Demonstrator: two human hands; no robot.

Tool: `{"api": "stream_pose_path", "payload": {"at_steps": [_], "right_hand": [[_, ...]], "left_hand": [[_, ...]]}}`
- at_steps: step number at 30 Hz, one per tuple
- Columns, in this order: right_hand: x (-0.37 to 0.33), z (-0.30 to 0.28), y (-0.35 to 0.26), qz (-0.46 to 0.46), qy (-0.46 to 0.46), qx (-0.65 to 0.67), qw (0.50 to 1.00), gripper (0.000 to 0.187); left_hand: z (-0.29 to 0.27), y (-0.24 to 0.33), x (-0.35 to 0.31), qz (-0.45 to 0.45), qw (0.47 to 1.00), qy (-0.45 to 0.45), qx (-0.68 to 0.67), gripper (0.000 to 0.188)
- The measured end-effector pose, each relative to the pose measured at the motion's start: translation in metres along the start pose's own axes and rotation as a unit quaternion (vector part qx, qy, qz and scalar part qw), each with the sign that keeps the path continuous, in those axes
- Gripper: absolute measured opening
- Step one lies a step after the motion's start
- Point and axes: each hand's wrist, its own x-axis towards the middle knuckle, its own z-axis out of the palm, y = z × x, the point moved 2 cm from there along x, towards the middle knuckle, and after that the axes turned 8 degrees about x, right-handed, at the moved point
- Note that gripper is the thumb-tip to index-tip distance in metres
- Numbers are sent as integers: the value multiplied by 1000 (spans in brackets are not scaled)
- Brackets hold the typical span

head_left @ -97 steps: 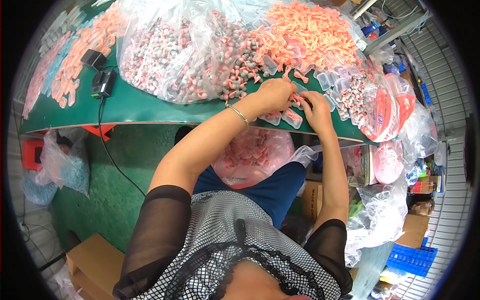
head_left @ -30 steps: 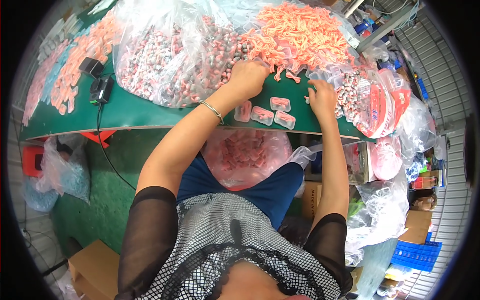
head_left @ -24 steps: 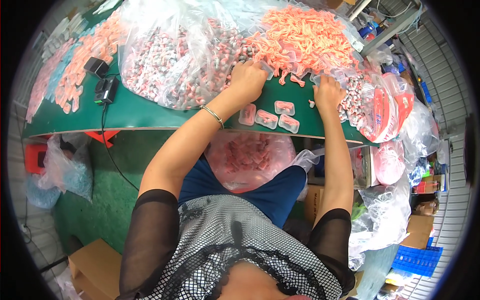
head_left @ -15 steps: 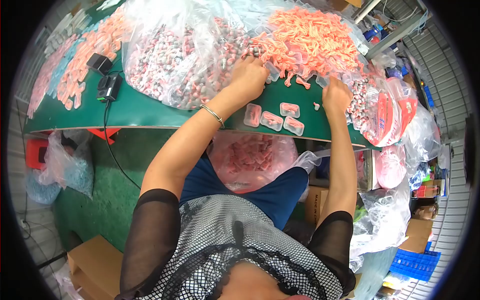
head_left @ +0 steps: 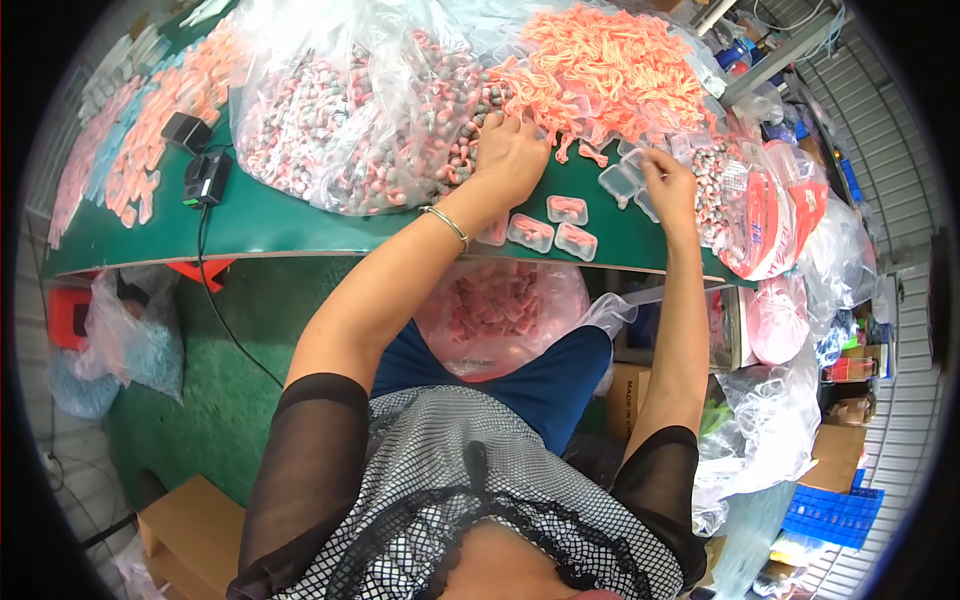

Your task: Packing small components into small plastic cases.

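Observation:
My left hand (head_left: 512,158) is at the right edge of a big clear bag (head_left: 350,185) full of small pink-and-grey pieces that look like earplugs. Its fingers are curled down among loose pieces (head_left: 462,150), and whatever they hold is hidden. My right hand (head_left: 670,192) pinches the edge of an open, clear plastic case (head_left: 622,180) over the green table. Close to my left wrist lie several small clear cases (head_left: 530,232) with coral contents, one partly covered by the wrist. Beyond both hands spreads a heap of coral cords (head_left: 610,70).
A red-and-white bag (head_left: 765,215) of similar small pieces stands at the right. On the left are black devices (head_left: 205,178) with a cable and rows of coral cases (head_left: 165,110). Below the table edge, a clear bag (head_left: 490,310) holds coral-filled cases.
My right hand has moved slightly up and lifted a clear case into view. My left hand has shifted a little right and nearer, away from the clear case beside it.

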Motion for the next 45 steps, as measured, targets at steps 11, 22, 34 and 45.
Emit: {"api": "stream_pose_path", "payload": {"at_steps": [11,22,34,45], "right_hand": [[-13,34,-20,3,-188,-38,981,19],[-44,4,-30,-24,-184,-232,955,12],[-53,2,-23,18,-63,-54,996,11],[-56,15,-25,24,-109,-32,993,12]], "left_hand": [[8,0,-4,46,998,18,-35,10],[6,-10,-7,-40,993,-54,-96,8],[-13,2,1,-55,918,-46,-389,25],[3,60,35,90,957,-134,-242,14]]}}
